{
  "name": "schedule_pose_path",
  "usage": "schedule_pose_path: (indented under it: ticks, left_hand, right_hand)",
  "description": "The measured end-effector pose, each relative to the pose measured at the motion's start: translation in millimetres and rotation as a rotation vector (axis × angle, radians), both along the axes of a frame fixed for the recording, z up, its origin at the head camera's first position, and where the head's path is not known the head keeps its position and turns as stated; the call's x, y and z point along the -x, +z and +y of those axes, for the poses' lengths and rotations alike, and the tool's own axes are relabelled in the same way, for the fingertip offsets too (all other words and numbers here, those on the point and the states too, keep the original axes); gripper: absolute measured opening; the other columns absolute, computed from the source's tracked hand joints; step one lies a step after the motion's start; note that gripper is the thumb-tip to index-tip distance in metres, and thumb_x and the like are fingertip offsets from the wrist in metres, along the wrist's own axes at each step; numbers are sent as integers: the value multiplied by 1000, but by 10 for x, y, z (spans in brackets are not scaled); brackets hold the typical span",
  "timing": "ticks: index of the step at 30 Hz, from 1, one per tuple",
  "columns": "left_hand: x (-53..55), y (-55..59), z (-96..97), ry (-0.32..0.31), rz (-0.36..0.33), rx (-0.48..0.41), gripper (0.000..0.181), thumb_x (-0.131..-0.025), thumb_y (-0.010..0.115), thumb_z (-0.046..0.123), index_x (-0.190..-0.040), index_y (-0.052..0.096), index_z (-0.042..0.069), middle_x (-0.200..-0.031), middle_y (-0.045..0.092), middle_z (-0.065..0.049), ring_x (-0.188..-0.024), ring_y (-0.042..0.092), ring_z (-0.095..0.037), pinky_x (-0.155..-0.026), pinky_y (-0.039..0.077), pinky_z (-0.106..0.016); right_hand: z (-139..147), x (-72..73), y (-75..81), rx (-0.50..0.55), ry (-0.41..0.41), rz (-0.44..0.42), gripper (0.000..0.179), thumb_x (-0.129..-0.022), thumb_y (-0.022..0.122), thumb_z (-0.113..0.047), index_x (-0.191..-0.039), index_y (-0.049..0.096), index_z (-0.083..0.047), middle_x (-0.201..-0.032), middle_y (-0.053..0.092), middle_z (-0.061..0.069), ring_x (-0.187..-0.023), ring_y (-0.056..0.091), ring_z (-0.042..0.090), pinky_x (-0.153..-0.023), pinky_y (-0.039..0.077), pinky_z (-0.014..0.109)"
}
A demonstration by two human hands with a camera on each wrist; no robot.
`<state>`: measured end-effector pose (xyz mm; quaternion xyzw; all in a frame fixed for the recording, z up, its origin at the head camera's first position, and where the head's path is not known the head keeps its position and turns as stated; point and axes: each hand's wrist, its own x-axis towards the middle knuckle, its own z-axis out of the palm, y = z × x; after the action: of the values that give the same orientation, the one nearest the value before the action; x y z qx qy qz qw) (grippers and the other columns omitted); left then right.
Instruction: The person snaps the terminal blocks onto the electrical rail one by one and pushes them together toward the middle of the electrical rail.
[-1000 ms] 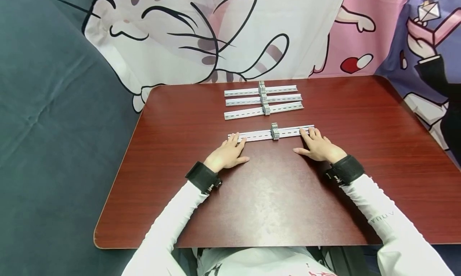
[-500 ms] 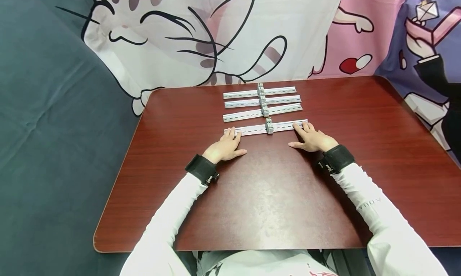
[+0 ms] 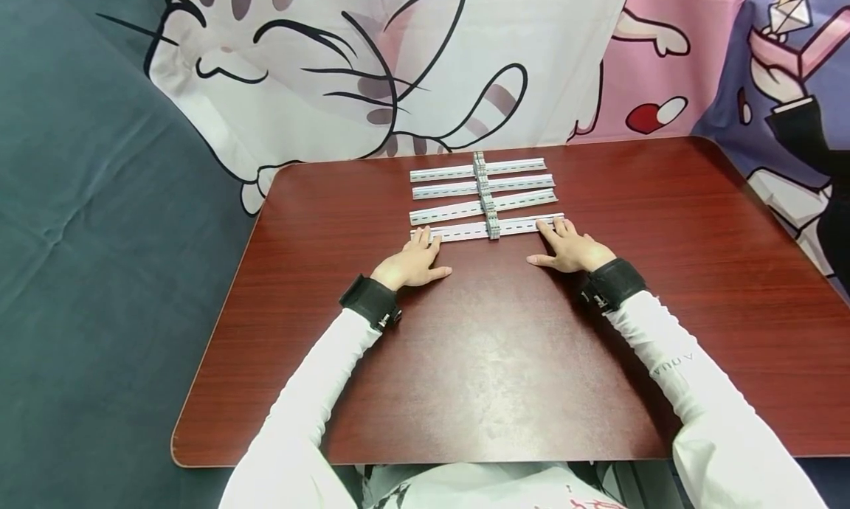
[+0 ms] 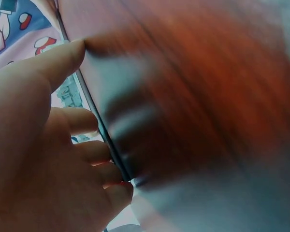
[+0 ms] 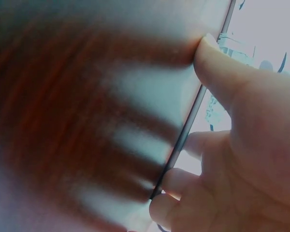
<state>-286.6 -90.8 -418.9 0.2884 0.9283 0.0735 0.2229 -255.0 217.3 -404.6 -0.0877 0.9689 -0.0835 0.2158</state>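
Note:
A slotted metal DIN rail (image 3: 465, 232) lies crosswise on the table in the head view, with grey terminal blocks (image 3: 493, 229) clipped near its middle. At its left end rests my left hand (image 3: 412, 264), fingers spread forward and thumb pointing inward. My right hand (image 3: 572, 249) touches the right end in much the same pose. Both wrist views show the rail edge as a dark line, (image 4: 99, 123) on the left, with the fingertips along it. Neither hand curls round the rail. The fingertips' far sides are partly hidden.
Just beyond lie three similar rails, the nearest rail (image 3: 445, 215), a middle rail (image 3: 441, 192) and a far rail (image 3: 438, 174), each with terminal blocks in line. They sit near the back edge of the reddish-brown table (image 3: 299, 347). A printed curtain (image 3: 531, 22) hangs behind.
Both hands have slid the near rail away from me and slightly left. Its terminal blocks now stand close against those of the row beyond. The three far rails look unmoved.

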Motion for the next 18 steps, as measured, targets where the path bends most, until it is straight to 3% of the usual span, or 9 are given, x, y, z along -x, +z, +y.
schedule_pose_path:
  ticks: [8,14,18]
  left_hand:
    - [53,-6,-64,21,13,0,79,-100,43,48,-155,10,1,-161,-3,-25,-150,-5,-36,-122,12,-45]
    - [108,33,-71,16,-45,25,79,-100,43,48,-155,9,3,-161,-3,-24,-151,-4,-35,-121,13,-47]
    - [193,145,-76,-26,-27,30,68,-99,46,46,-151,30,4,-157,27,-22,-146,26,-32,-116,28,-48]
  right_hand:
    - [-90,95,52,-19,11,-11,85,-98,46,-49,-154,6,-1,-155,3,35,-145,3,50,-107,22,71]
    - [-75,154,101,5,40,-72,87,-97,49,-48,-153,7,2,-154,4,38,-143,4,53,-111,20,67]
    - [-53,233,274,30,77,-190,92,-95,46,-59,-154,6,0,-153,6,39,-144,4,53,-114,13,64]
